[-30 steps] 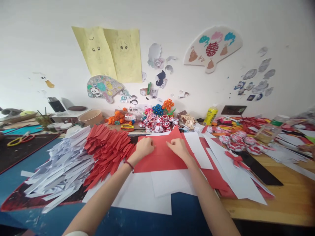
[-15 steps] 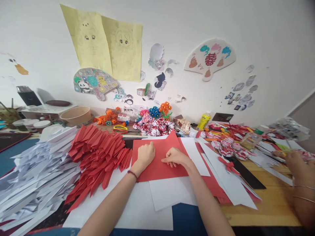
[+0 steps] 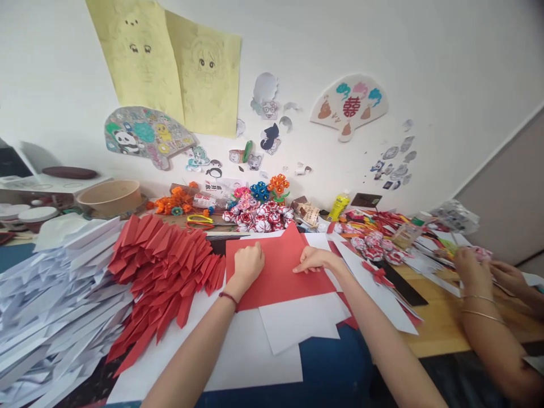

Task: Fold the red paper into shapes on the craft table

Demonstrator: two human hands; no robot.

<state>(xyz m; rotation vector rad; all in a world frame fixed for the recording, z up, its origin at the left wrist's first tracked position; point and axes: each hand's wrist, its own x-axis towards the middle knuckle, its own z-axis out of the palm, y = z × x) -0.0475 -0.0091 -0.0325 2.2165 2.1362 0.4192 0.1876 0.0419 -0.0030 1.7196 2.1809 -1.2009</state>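
A large sheet of red paper (image 3: 276, 286) lies flat before me, with one pointed corner sticking up at its far side. My left hand (image 3: 249, 263) rests on its left part with the fingers curled into a loose fist; what they hold, if anything, is hidden. On the right part, my right hand (image 3: 313, 260) is closed too, knuckles bent and the index finger pointing left, with nothing visible in it. White paper sheets (image 3: 297, 326) show under the red one. To the left lie a heap of folded red paper strips (image 3: 161, 272) and a pile of folded white strips (image 3: 63, 306).
Red-and-white paper flowers (image 3: 267, 216) and yellow-handled scissors (image 3: 199, 220) lie near the wall. White sheets (image 3: 374, 292) and a black strip (image 3: 403, 283) lie to the right. Another person's hands (image 3: 474, 272) work at the far right. A round tan bowl (image 3: 110, 195) stands back left.
The view has shifted, bringing more of the other person's hands into sight. My right hand has slid a little to the right over the red paper; my left stays in place.
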